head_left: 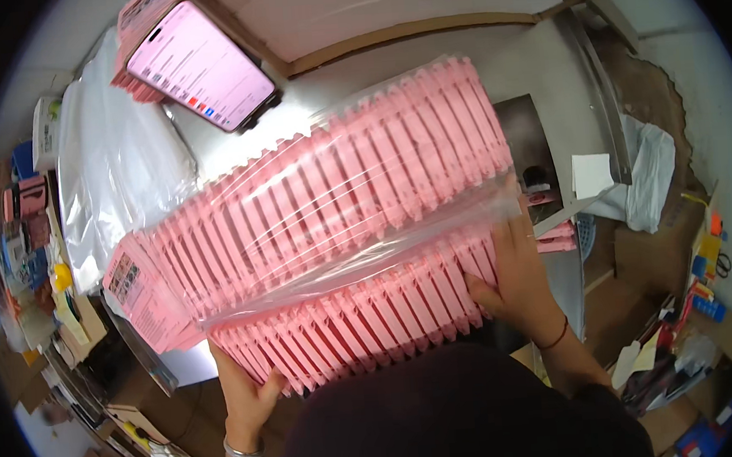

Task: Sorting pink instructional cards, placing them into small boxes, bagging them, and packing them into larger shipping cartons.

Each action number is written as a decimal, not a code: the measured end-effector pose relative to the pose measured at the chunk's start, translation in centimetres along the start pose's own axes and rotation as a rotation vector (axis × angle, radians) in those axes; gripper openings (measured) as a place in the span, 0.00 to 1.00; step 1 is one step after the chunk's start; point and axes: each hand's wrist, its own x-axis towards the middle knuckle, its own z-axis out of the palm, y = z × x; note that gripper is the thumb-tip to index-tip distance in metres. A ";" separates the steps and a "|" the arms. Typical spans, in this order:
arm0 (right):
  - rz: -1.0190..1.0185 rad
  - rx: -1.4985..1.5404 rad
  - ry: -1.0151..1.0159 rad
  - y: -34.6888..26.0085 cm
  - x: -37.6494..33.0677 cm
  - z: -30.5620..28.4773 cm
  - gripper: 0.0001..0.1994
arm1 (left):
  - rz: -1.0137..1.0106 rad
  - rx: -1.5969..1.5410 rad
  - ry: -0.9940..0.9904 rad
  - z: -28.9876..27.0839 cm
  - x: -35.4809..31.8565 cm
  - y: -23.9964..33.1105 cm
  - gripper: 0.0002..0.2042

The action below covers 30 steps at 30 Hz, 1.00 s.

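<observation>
A long row of thin pink packets, standing on edge side by side, lies close to my body. My left hand grips its left end, thumb on the near side. At its right end my right hand presses in, thumb on the packets and fingers stretched along the end. Just beyond lies a second row of pink packets, covered with shiny clear plastic film that also runs between the two rows. The leftmost packet there shows a printed face with small pictures.
A lit phone leans on a pink stack at the back left. Flat clear plastic bags lie left of the rows. A white paper piece and a white plastic bag are at the right. Cluttered shelves line the left.
</observation>
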 end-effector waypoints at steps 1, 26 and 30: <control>0.019 0.073 -0.007 -0.1 -0.3 0.0 0.33 | 0.053 0.013 0.021 0.2 -0.2 0.1 0.50; 0.249 -0.221 0.178 -0.3 -0.2 0.1 0.16 | -0.043 0.411 0.484 2.1 -0.2 -0.5 0.26; 0.384 -0.327 0.219 -1.6 -0.4 1.2 0.15 | -0.273 0.626 0.322 0.4 1.1 3.1 0.25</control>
